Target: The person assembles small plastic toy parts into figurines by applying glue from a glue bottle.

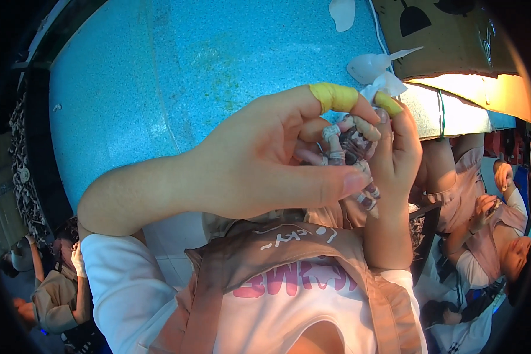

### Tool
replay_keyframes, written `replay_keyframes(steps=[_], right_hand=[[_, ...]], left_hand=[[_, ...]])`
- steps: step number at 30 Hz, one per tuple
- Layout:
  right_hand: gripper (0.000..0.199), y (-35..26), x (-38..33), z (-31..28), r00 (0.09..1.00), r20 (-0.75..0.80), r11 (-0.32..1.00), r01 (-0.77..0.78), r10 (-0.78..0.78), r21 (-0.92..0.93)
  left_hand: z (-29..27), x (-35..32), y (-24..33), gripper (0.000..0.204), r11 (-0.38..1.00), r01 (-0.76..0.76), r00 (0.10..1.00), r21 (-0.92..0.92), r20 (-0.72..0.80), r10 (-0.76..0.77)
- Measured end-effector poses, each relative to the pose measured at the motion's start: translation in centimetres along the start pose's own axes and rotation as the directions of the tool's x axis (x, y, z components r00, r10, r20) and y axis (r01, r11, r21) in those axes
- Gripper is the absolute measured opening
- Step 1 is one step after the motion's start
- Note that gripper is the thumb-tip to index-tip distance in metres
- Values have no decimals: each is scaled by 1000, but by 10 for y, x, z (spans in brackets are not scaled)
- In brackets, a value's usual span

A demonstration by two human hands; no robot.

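My left hand (259, 153) is closed around a small painted figurine (349, 154), which has pale limbs and brown and white parts. Its thumb lies along the figurine's lower side, and yellow tape wraps the index finger. Close against the figurine's right side, my right hand (400, 144) has its thumb and a yellow-taped finger pressed together. What that pinch holds, if anything, is hidden. Just beyond the fingertips a crumpled white tissue (386, 86) shows; whether the fingers touch it I cannot tell. A translucent white squeeze bottle (369, 68) with a thin nozzle lies behind it.
Both hands are over a blue speckled table (159, 71). A white scrap (342, 14) and a pale cable lie at its far side, beside a cardboard box (442, 44). Dark trays with many small pieces (20, 183) line the left. Co-workers sit at right (484, 236) and lower left.
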State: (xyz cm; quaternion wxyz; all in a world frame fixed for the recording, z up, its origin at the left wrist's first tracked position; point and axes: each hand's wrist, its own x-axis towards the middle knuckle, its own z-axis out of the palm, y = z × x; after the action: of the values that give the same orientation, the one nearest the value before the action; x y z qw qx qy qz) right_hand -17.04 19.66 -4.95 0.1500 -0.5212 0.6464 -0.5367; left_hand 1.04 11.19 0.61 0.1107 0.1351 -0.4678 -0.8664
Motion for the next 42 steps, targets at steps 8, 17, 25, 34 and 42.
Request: replay_keyframes(steps=[8,17,25,34,42], right_hand=[[43,1,-8,7,959,220,892,250,-177,-376],[41,-6,-7,12,986,78,958,164,-149,-236],[20,3,-11,13,956,35,912,289,-291,-292],[25,24,-16,38,835,-72,790,483,-545,-377],[26,46,-26,91,845,-305,891,368,-440,-266]], left_hand=[[2,1,3,61,988,14,998,-154,-65,-24],[0,0,2,68,997,18,995,-78,-96,-26],[3,0,-6,67,999,-46,989,3,-144,46],[31,10,-23,63,879,-123,983,461,-63,171],[189,95,-62,64,799,-128,900,587,408,-156]])
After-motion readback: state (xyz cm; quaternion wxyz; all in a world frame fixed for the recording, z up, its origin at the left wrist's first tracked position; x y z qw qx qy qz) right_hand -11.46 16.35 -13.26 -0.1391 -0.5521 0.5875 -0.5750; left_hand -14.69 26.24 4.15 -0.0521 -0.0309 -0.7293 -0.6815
